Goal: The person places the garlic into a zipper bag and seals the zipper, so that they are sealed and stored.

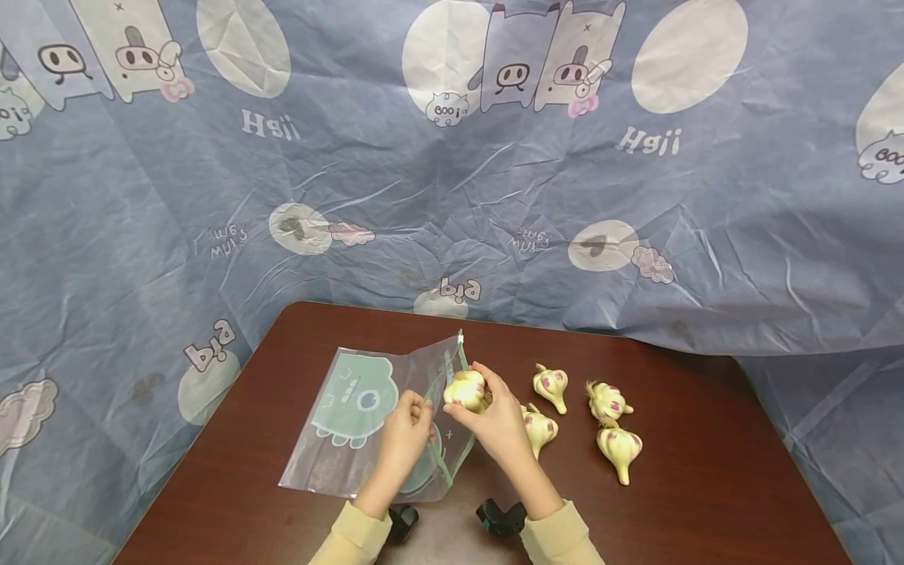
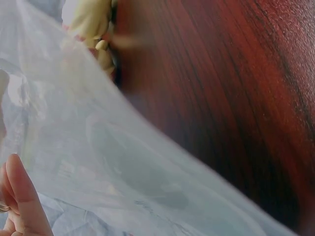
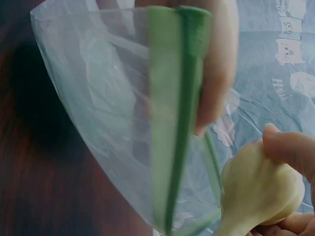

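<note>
A clear zip bag (image 1: 353, 400) with a pale green cartoon print and green zip strips lies tilted across the table. My left hand (image 1: 404, 431) pinches one side of its mouth, and the green-edged opening stands apart in the right wrist view. My right hand (image 1: 503, 424) holds a garlic bulb (image 3: 261, 189) between thumb and fingers, right at that opening. In the head view the held bulb overlaps the bag's zip edge. Close to the right hand lies another garlic bulb (image 1: 540, 429), partly hidden behind it.
More garlic bulbs lie to the right: one garlic bulb (image 1: 551, 384) farther back, and a pair, garlic bulb (image 1: 606, 402) and garlic bulb (image 1: 620, 449), close together. Dark devices (image 1: 500, 518) sit at the wrists. A blue printed cloth (image 1: 452, 180) hangs behind the brown table (image 1: 706, 471).
</note>
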The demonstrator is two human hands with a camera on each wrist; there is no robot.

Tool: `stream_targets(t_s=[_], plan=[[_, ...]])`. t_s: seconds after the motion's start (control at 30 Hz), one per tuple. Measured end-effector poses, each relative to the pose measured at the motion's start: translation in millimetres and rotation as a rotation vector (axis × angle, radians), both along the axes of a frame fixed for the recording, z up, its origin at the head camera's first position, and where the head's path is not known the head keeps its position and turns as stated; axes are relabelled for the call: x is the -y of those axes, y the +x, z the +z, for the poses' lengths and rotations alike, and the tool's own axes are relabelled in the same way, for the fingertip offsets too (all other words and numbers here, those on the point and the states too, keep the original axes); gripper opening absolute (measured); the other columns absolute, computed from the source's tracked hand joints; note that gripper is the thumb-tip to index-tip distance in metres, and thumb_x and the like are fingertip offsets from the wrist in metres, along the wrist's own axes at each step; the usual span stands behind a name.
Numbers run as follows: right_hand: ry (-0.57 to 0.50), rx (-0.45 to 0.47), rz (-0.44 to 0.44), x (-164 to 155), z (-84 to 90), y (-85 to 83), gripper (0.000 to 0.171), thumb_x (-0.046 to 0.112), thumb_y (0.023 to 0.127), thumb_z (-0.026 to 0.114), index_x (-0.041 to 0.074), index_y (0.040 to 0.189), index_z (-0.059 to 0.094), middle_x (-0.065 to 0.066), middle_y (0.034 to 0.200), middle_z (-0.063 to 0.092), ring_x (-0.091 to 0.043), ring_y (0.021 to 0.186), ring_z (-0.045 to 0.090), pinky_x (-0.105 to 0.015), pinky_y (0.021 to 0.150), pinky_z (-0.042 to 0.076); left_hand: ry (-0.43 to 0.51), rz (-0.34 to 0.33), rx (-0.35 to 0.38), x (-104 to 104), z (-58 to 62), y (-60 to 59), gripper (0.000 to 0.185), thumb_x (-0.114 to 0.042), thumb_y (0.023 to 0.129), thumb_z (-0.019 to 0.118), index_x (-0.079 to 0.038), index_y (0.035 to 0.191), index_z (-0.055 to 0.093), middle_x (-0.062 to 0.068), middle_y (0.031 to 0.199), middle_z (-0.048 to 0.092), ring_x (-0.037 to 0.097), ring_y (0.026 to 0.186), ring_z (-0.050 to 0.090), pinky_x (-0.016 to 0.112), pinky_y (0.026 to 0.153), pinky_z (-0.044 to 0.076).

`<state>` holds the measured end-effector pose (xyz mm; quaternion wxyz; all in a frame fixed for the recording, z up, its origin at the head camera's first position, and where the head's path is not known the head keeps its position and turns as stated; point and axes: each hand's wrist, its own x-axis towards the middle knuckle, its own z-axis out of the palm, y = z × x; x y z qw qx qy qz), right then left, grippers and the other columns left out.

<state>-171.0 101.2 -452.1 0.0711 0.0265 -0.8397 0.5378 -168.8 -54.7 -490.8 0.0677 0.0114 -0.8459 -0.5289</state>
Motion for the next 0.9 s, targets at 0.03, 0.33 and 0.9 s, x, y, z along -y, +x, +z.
stream_targets(t_s=[0.03, 0.33, 0.9], plan=[[0.010, 0.003, -0.002, 1.3, -1.5, -0.4, 0.080, 0.025, 0.074, 0.088, 0.007, 0.142, 0.050, -0.015, 0.137, 0.056, -0.033, 0.122, 0.058, -0.045, 0.096, 0.052, -0.001, 0.001, -0.001, -0.2, -0.2, -0.2, 0.014, -0.013, 0.098, 0.055, -0.005, 0.087, 0.055, 0.001, 0.063, 0.063, 0.007, 0.048, 0.057, 0.018, 0.043, 0.040], [-0.027, 0.059, 0.044, 4.5, -15.1, -5.4, 0.078, 0.024, 0.077, 0.085, 0.005, 0.142, 0.047, -0.012, 0.134, 0.059, -0.030, 0.116, 0.061, -0.040, 0.088, 0.054, 0.013, 0.015, -0.002, -1.9, -1.2, -1.2, 0.014, -0.013, 0.098, 0.056, -0.005, 0.087, 0.055, 0.002, 0.063, 0.062, 0.006, 0.049, 0.059, 0.019, 0.044, 0.044], [0.130, 0.073, 0.061, 6.5, -48.0, -10.0, 0.080, 0.028, 0.078, 0.083, 0.004, 0.144, 0.045, -0.018, 0.137, 0.056, -0.033, 0.117, 0.059, -0.048, 0.090, 0.052, 0.035, 0.037, 0.020, -0.2, 4.0, 0.9, 0.013, -0.015, 0.099, 0.055, -0.006, 0.090, 0.056, 0.000, 0.064, 0.061, 0.007, 0.053, 0.058, 0.021, 0.048, 0.044]])
